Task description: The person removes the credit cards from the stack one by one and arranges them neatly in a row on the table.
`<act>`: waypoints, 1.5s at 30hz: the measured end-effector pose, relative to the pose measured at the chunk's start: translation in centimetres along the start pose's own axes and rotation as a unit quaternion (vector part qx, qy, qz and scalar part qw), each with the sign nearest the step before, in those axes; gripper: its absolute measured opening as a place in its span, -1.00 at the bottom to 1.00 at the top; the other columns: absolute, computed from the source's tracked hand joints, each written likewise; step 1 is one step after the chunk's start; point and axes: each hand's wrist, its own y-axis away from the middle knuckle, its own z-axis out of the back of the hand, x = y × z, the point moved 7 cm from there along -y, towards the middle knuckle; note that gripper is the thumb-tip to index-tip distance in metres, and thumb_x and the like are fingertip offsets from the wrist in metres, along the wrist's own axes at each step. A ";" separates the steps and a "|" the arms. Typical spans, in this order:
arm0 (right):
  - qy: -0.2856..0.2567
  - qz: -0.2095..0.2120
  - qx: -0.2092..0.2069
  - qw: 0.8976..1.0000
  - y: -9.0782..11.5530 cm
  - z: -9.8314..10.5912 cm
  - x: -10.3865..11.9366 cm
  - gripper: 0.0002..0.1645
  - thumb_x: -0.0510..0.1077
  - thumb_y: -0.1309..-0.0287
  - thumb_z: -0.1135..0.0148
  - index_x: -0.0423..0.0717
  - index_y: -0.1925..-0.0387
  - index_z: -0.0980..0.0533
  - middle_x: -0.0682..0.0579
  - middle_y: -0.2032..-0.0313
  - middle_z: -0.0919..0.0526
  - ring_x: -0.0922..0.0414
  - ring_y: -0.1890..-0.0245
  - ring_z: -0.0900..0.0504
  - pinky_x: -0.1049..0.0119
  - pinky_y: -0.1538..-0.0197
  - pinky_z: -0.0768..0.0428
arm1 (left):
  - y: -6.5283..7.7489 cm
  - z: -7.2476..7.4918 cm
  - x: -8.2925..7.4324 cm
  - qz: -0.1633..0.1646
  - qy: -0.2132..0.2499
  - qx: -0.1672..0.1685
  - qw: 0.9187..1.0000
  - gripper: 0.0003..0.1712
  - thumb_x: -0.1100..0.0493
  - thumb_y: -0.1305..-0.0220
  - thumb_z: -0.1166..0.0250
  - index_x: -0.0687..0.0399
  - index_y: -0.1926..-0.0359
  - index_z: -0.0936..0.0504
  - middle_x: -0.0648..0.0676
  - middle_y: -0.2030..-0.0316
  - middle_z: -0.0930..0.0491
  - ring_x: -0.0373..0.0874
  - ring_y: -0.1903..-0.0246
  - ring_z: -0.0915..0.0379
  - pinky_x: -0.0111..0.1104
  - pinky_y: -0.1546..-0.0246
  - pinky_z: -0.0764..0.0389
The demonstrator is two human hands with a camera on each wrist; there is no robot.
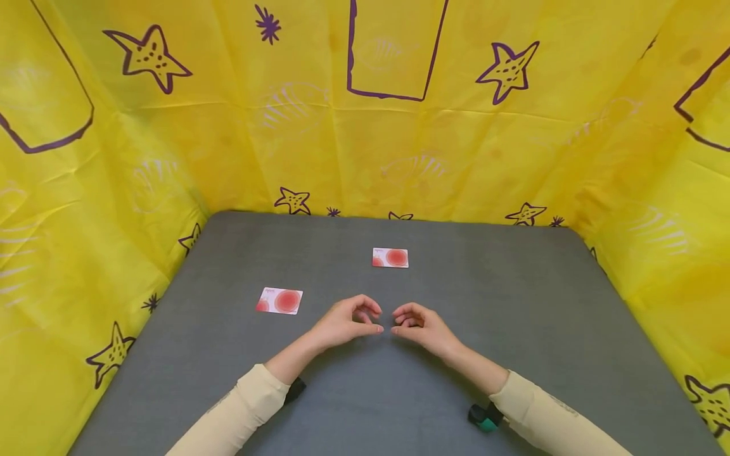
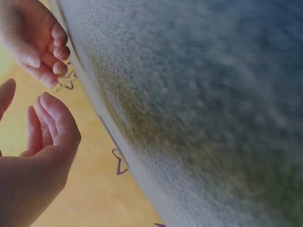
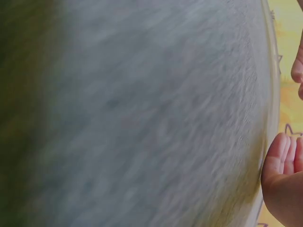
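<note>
Over the middle of the table, my left hand (image 1: 345, 322) and right hand (image 1: 428, 329) face each other, with a small gap between their fingertips. Both have loosely bent fingers and nothing in them; the left wrist view shows the left palm (image 2: 49, 151) and the right hand (image 2: 35, 40) bare. A white card with red circles (image 1: 279, 301) lies flat to the left of my left hand. Farther back, beyond the fingertips, lies a second card of the same look (image 1: 390, 258). In the right wrist view, the right hand (image 3: 284, 182) shows only at the edge.
The grey table (image 1: 513, 285) is enclosed at the back and sides by yellow cloth (image 1: 342, 145) printed with starfish and shell shapes. Dark straps, one with a green part (image 1: 486, 419), sit at the wrists by the pale sleeves (image 1: 536, 405).
</note>
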 end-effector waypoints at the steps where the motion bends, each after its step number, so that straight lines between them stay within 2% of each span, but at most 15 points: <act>1: 0.002 0.002 -0.002 1.000 0.1 0.2 -0.1 -0.60 -0.27 -0.15 -0.34 -0.38 0.01 -0.49 -0.28 0.14 -0.57 0.05 0.23 -0.54 0.43 0.18 -0.52 | -0.1 -0.1 0.0 -0.001 -0.009 0.001 1.000 -0.61 0.23 -0.10 -0.47 0.28 0.08 -0.58 0.24 0.19 -0.62 -0.09 0.37 -0.54 -0.42 0.45 -0.39; 5: 0.008 0.002 -0.011 1.000 -0.1 1.2 -1.7 -0.58 -0.22 -0.13 -0.38 -0.32 0.00 -0.50 -0.21 0.14 -0.59 0.09 0.23 -0.55 0.42 0.16 -0.52 | -0.7 -0.4 0.8 -0.008 -0.036 0.002 0.999 -0.61 0.16 -0.05 -0.50 0.19 0.12 -0.60 0.09 0.29 -0.64 -0.20 0.40 -0.53 -0.42 0.44 -0.42; 12: 0.014 -0.004 -0.029 0.999 0.1 2.4 -1.8 -0.58 -0.21 -0.09 -0.41 -0.30 0.03 -0.52 -0.14 0.17 -0.60 0.09 0.25 -0.56 0.43 0.16 -0.53 | -1.4 -0.7 0.8 -0.003 -0.053 0.010 0.999 -0.63 0.17 -0.04 -0.50 0.19 0.14 -0.61 -0.08 0.42 -0.61 -0.25 0.42 -0.53 -0.42 0.42 -0.44; 21: 0.026 0.000 -0.046 0.999 -0.9 3.6 -1.6 -0.56 -0.22 -0.09 -0.42 -0.32 0.02 -0.51 -0.19 0.15 -0.60 0.10 0.25 -0.55 0.45 0.16 -0.52 | -2.6 -0.4 0.6 0.012 -0.066 0.004 0.998 -0.62 0.20 -0.04 -0.50 0.22 0.14 -0.59 0.03 0.35 -0.63 -0.22 0.43 -0.52 -0.41 0.44 -0.45; 33: 0.054 0.001 -0.082 0.995 -4.6 5.4 -1.0 -0.55 -0.23 -0.07 -0.43 -0.33 0.01 -0.52 -0.19 0.16 -0.61 0.10 0.26 -0.54 0.46 0.20 -0.50 | -6.6 1.8 0.9 0.041 -0.104 -0.047 0.993 -0.61 0.22 -0.02 -0.51 0.21 0.13 -0.59 0.10 0.26 -0.63 -0.19 0.38 -0.50 -0.41 0.37 -0.47; 38: 0.077 0.009 -0.094 0.993 -6.2 5.9 -0.7 -0.54 -0.21 -0.07 -0.43 -0.32 0.01 -0.52 -0.18 0.17 -0.61 0.08 0.25 -0.53 0.46 0.21 -0.49 | -8.3 2.7 1.5 0.053 -0.129 -0.066 0.988 -0.60 0.22 -0.01 -0.51 0.20 0.12 -0.59 0.09 0.26 -0.62 -0.14 0.33 -0.50 -0.39 0.28 -0.49; 45: 0.117 -0.008 -0.125 0.985 -8.0 7.2 -0.8 -0.53 -0.19 -0.06 -0.45 -0.26 0.00 -0.53 -0.12 0.19 -0.62 0.05 0.22 -0.53 0.42 0.19 -0.48 | -10.2 3.7 2.6 0.066 -0.144 -0.092 0.983 -0.55 0.21 -0.02 -0.52 0.23 0.07 -0.58 0.10 0.22 -0.60 -0.08 0.26 -0.46 -0.36 0.21 -0.50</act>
